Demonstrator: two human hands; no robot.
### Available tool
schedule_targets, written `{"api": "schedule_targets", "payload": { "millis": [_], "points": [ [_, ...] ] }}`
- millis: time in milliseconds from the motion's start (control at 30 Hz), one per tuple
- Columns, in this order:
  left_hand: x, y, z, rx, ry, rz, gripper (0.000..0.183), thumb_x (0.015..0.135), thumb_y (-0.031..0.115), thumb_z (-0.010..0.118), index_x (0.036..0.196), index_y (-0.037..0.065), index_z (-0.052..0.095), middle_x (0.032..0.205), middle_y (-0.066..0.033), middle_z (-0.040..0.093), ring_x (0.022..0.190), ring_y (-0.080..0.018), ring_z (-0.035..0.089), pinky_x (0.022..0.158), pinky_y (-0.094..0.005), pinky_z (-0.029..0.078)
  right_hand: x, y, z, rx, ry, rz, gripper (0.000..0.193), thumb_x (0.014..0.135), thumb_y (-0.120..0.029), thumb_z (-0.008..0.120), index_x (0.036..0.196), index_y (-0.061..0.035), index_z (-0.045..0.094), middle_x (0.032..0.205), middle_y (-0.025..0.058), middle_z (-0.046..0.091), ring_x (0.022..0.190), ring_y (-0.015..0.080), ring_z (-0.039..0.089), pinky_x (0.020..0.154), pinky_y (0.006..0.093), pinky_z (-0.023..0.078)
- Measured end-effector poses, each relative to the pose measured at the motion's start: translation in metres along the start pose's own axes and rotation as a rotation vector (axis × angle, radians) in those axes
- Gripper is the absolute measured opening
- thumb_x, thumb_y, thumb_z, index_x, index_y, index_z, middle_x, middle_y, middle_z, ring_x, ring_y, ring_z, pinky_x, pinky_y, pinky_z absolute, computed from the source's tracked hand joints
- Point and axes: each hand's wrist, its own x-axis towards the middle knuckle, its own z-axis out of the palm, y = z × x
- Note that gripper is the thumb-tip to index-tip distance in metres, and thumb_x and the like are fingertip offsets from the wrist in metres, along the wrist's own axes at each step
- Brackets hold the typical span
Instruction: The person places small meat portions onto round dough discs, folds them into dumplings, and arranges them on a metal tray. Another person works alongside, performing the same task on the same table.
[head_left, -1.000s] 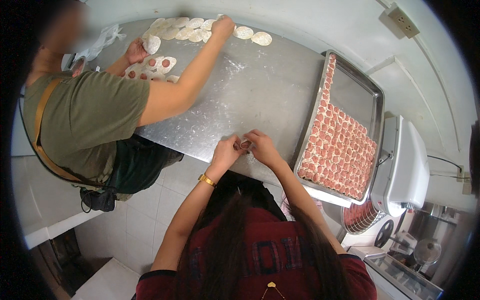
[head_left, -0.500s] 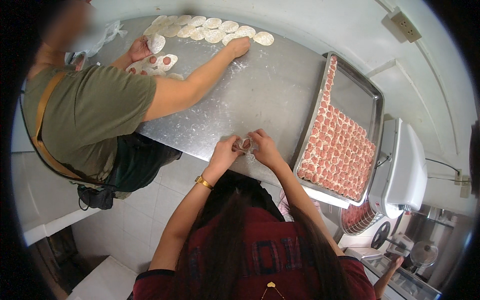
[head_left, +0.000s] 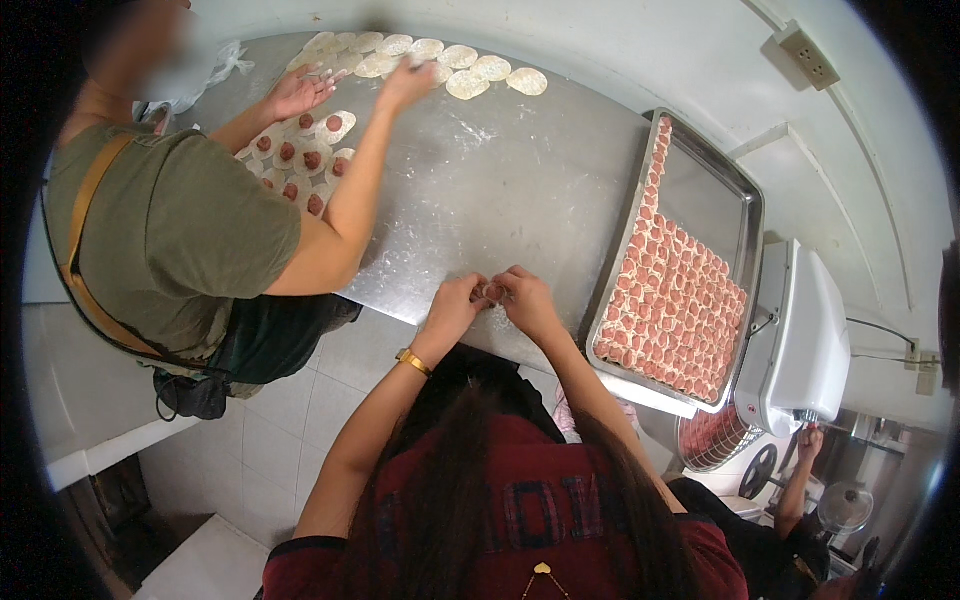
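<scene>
Pinching a small dumpling (head_left: 490, 292), orientation unclear, between left hand (head_left: 455, 305) and right hand (head_left: 525, 300)

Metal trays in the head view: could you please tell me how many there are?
1. The rectangular metal tray, mostly filled with rows of pink dumplings, sits at the right end of the steel table. None seems hidden.

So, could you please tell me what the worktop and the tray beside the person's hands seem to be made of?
Worktop: apparently stainless steel, brushed grey with soft glare and a dusting of white powder. Tray: also metal by its look, shiny silver with a raised rolled rim; its bare upper part reflects light. Both hands, left and right, pinch a small piece nearby.
</scene>
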Motion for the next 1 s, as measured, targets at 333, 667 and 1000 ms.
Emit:
{"api": "schedule_targets", "payload": {
  "millis": [333, 667, 1000],
  "points": [
    [0.002, -0.007, 0.002, 0.001, 0.074, 0.136, 0.024, 0.069, 0.002, 0.069, 0.091, 0.001, 0.059, 0.082, -0.015, 0.063, 0.078, -0.0295, 0.063, 0.069, -0.0357, 0.049, -0.003, -0.005, 0.002, 0.039, 0.156, -0.024, 0.024, 0.069, 0.003, 0.058, 0.092, -0.004, 0.063, 0.092, 0.0152, 0.06, 0.086, 0.0349, 0.059, 0.073, 0.0398, 0.048],
    [-0.001, -0.008, 0.005, -0.022, 0.066, 0.122, 0.021, 0.072, 0.002, 0.068, 0.09, 0.0, 0.058, 0.082, -0.0167, 0.064, 0.077, -0.0303, 0.064, 0.066, -0.0353, 0.05, -0.008, -0.009, 0.0, 0.109, 0.117, -0.093, 0.036, 0.071, 0.006, 0.052, 0.105, -0.0058, 0.06, 0.101, 0.0157, 0.057, 0.092, 0.0349, 0.058, 0.079, 0.0398, 0.048],
    [-0.009, -0.09, -0.081, 0.205, 0.604, -0.167, 0.014, 0.079, 0.01, 0.06, 0.089, 0.0, 0.06, 0.084, -0.0193, 0.062, 0.08, -0.0354, 0.06, 0.072, -0.0409, 0.048, -0.007, -0.014, 0.004, -0.113, 0.088, -0.172, 0.035, 0.066, 0.007, 0.055, 0.099, -0.0044, 0.061, 0.097, 0.0111, 0.057, 0.094, 0.0291, 0.058, 0.082, 0.0374, 0.047]
  ]
}}
